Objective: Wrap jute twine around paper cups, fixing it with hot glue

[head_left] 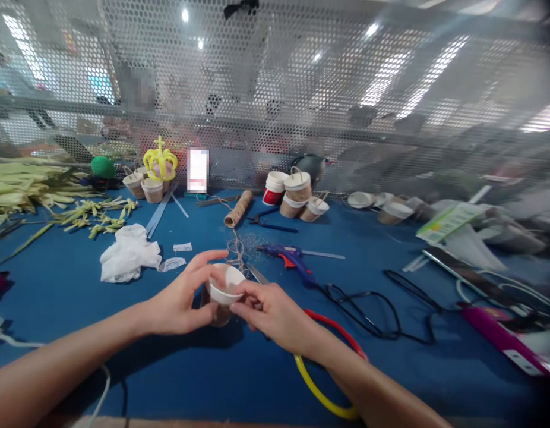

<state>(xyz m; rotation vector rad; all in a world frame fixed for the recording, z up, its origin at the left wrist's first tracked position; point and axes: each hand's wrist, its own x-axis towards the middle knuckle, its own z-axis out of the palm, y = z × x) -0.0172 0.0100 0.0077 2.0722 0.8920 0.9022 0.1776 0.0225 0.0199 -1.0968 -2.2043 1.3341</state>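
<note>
A small cup (222, 295) with a white rim and a brownish body is between my two hands, just above or on the blue table. My left hand (179, 297) curves round its left side, with the thumb low on the body and fingers at the far rim. At the right edge, my right hand (272, 309) pinches the rim between thumb and finger. Loose twine (237, 249) trails behind the cup from a twine roll (239, 209). A scissor-like metal blade (258, 274) shows beyond my right hand; its other end is hidden.
A blue glue gun (289, 258) with a black cable (373, 297) lies right of centre. Pliers (272, 223) and burlap-wrapped cups (295, 205) stand behind. White crumpled cloth (127, 252) lies left. A red-yellow ring (317, 389) sits under my right forearm. Perforated metal mesh (275, 71) closes the back.
</note>
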